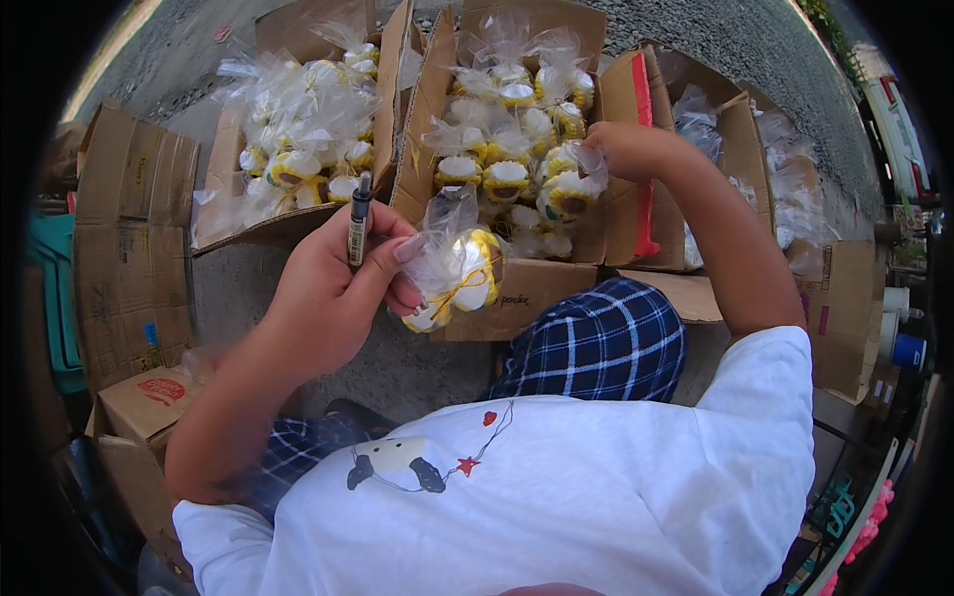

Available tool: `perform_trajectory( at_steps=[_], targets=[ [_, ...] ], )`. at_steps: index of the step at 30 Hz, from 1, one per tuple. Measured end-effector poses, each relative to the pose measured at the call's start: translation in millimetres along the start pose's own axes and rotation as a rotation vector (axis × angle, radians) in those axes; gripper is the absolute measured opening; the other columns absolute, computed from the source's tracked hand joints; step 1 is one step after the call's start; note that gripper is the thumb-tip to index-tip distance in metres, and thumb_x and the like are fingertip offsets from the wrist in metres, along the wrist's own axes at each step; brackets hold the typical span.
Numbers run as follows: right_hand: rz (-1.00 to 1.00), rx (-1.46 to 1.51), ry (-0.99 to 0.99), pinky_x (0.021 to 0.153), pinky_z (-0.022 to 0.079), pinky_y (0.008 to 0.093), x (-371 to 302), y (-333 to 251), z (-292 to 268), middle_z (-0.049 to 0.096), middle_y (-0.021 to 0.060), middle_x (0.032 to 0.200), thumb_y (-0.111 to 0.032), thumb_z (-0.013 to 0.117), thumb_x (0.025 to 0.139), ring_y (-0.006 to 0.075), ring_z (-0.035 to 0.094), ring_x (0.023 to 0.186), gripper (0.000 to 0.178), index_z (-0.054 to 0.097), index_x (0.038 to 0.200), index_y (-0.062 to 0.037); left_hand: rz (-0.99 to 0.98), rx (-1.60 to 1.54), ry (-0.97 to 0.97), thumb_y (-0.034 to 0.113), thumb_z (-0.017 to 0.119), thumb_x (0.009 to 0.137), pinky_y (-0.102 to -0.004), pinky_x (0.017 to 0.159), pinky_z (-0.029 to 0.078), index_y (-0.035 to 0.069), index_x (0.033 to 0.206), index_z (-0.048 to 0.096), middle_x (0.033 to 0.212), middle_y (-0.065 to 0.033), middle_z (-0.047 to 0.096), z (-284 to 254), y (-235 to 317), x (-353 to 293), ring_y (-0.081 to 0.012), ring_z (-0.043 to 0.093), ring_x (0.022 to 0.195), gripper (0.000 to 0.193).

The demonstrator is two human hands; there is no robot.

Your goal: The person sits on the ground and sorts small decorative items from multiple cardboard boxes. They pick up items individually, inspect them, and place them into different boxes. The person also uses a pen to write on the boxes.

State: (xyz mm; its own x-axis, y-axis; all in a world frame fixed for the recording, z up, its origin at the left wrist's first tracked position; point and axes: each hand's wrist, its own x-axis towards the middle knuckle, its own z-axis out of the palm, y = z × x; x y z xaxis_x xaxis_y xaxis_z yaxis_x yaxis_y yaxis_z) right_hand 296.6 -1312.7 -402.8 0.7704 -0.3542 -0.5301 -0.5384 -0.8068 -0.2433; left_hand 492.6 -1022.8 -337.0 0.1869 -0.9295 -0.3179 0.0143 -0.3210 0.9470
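My left hand (333,273) is closed, with a dark-capped pen (359,221) upright between the fingers. Pinched in the same hand is a clear plastic bag with a rounded yellow-and-white item (475,273) in it, tied with a thin yellow ribbon. At the right side of the middle cardboard box (422,129), my right hand (626,151) has its fingers bent at the plastic of another bagged yellow-and-white item (568,196). My fingertips there are partly hidden. Several similar bagged items (507,174) fill that box, some with brown centres.
An open box (224,214) on the left holds more bagged items. To the right stand boxes with clear plastic bags (698,119), one with a red-striped flap (641,149). A smaller closed carton (149,402) sits at lower left. Gravel (696,35) lies beyond.
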Motion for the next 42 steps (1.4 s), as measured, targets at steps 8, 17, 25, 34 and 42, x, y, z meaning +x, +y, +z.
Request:
perform_trajectory(
  at_steps=[8, 17, 25, 34, 42],
  targets=[
    [0.111, -0.209, -0.229, 0.083, 0.044, 0.0350, 19.2, -22.4, -0.2, 0.056, 0.0156, 0.105, 0.002, 0.048, 0.071, 0.0301, 0.054, 0.098, 0.032, 0.061, 0.100, -0.0031, 0.017, -0.074, 0.094, 0.011, 0.045, 0.090, -0.0247, 0.054, 0.051, -0.003, 0.094, 0.045, 0.075, -0.0105, 0.057, 56.3, -44.1, 97.2, -0.0140, 0.061, 0.062, 0.015],
    [0.061, 0.235, 0.046, 0.078, 0.045, 0.0348, -22.4, -18.5, -11.4, 0.062, 0.0157, 0.093, 0.007, 0.045, 0.069, 0.0300, 0.058, 0.090, 0.031, 0.063, 0.093, -0.0025, -0.033, -0.051, 0.107, 0.014, 0.046, 0.091, -0.0257, 0.057, 0.054, -0.001, 0.095, 0.042, 0.080, -0.0110, 0.054, 44.1, -59.4, 101.0, -0.0145, 0.061, 0.064, 0.016],
    [0.044, -0.077, -0.142, 0.076, 0.045, 0.0376, 21.5, -29.5, 18.2, 0.061, 0.0168, 0.095, 0.002, 0.050, 0.069, 0.0315, 0.057, 0.090, 0.029, 0.061, 0.095, -0.0036, -0.064, -0.168, 0.018, 0.016, 0.045, 0.091, -0.0281, 0.058, 0.055, -0.001, 0.095, 0.040, 0.080, -0.0116, 0.055, 62.0, -68.5, 133.0, -0.0166, 0.061, 0.065, 0.018],
    [0.181, 0.083, -0.245, 0.079, 0.045, 0.0362, 32.7, -19.2, 25.3, 0.060, 0.0154, 0.100, -0.002, 0.056, 0.070, 0.0280, 0.058, 0.093, 0.042, 0.055, 0.111, -0.0079, -0.203, -0.116, 0.002, 0.014, 0.043, 0.091, -0.0282, 0.059, 0.054, -0.002, 0.097, 0.040, 0.083, -0.0122, 0.055, 59.3, -87.5, 144.9, -0.0175, 0.062, 0.067, 0.017],
    [0.278, 0.102, 0.421, 0.075, 0.046, 0.0338, -43.6, -64.7, 21.8, 0.060, 0.0114, 0.096, -0.014, 0.065, 0.075, 0.0237, 0.058, 0.087, 0.036, 0.056, 0.108, -0.0055, -0.153, 0.315, -0.015, 0.014, 0.046, 0.090, -0.0271, 0.059, 0.053, -0.004, 0.109, 0.041, 0.092, -0.0120, 0.054, 50.6, -121.4, 155.1, -0.0168, 0.061, 0.073, 0.027]
  ],
)
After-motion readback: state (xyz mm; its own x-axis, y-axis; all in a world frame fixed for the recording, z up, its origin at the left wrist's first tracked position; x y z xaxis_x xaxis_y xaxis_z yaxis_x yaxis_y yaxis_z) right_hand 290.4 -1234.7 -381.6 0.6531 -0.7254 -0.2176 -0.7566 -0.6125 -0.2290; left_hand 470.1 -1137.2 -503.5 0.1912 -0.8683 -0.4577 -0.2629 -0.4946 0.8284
